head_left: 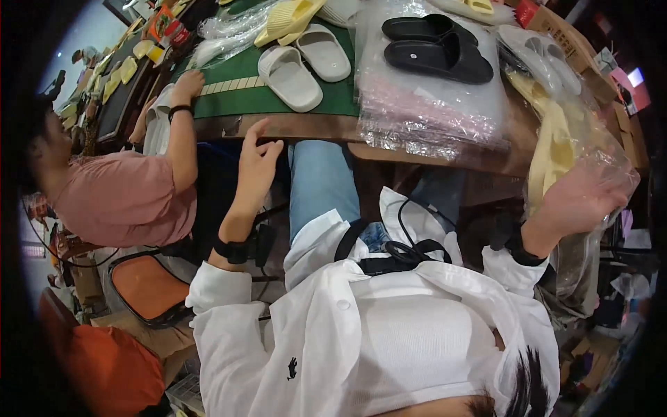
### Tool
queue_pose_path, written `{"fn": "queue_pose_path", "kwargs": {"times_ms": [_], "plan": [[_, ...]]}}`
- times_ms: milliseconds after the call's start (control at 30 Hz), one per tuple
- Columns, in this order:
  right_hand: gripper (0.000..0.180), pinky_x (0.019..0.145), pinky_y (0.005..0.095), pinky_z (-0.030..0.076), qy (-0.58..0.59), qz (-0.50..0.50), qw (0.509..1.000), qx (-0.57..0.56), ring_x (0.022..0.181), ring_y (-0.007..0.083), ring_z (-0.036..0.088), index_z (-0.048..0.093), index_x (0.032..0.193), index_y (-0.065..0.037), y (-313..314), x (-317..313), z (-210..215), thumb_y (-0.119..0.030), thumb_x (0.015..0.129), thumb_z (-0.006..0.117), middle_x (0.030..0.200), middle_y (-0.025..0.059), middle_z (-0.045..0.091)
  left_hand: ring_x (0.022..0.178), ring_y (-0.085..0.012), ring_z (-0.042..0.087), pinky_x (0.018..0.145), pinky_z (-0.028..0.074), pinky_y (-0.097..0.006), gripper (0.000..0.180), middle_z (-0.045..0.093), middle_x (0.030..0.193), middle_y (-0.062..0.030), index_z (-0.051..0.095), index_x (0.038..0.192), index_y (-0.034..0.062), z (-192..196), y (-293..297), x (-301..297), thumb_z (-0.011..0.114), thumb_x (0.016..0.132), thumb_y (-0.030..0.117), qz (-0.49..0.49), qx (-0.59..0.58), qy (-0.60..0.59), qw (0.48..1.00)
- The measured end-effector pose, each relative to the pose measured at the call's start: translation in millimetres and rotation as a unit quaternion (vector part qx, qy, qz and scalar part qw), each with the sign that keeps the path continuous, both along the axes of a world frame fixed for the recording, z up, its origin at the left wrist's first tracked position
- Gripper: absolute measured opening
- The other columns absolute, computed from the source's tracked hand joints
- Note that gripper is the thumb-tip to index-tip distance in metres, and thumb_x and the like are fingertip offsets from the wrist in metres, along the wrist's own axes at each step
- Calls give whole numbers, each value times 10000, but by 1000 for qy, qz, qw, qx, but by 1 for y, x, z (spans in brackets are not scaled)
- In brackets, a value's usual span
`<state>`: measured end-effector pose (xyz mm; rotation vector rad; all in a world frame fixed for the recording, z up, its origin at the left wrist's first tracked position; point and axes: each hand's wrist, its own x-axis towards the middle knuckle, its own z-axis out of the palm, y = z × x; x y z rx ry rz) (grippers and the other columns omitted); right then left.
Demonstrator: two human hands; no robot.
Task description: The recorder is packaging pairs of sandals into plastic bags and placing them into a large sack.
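My left hand [256, 165] is raised just in front of the table's edge, fingers apart and nothing in it. At the right end of the table, my right hand [580, 198] grips a clear plastic bag [611, 163], whose film wraps over the fingers. Pale yellow slippers [554, 149] hang down beside that hand, seen through the film. A pair of white slippers [295, 80] rests on the green mat [240, 104], beyond my left hand. Black slippers [441, 59] lie on a stack of clear plastic bags [431, 115] in the middle.
On my left a co-worker in a pink top [128, 198] reaches a hand [187, 85] onto the mat near a pale strip [229, 85]. More yellow slippers [288, 21] lie at the back. Bagged white slippers [549, 62] and cardboard boxes [566, 35] crowd the right. An orange-seated chair [151, 286] stands at left.
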<state>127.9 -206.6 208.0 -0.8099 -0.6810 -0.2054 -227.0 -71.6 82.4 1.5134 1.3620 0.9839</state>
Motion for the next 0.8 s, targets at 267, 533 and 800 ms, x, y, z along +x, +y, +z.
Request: {"fn": "queue_pose_path", "kwargs": {"times_ms": [267, 533, 800], "plan": [[539, 1058, 525, 244, -12, -1, 1000, -7, 1252, 364, 307, 306, 1306, -65, -9, -4, 1, -431, 927, 422, 1339, 134, 301, 1014, -137, 512, 863, 397, -274, 415, 472, 1250, -89, 456, 1248, 55, -7, -9, 4, 568, 853, 113, -42, -46, -53, 997], [543, 1055, 568, 214, -12, 31, 999, 13, 1265, 402, 290, 296, 1326, -55, -14, -6, 2, -414, 935, 414, 1394, 135, 253, 876, -107, 521, 782, 412, -218, 395, 494, 1165, -45, 448, 1233, 44, -3, 5, 28, 549, 851, 37, -105, -81, -69, 989], [552, 1064, 557, 203, 23, 26, 998, 48, 1286, 378, 290, 319, 1345, -51, -8, -17, 12, -407, 935, 416, 1391, 134, 310, 907, -107, 517, 817, 412, -220, 347, 538, 1043, -42, 462, 1214, 27, -4, 14, 79, 534, 875, 46, -223, -12, -104, 969]]}}
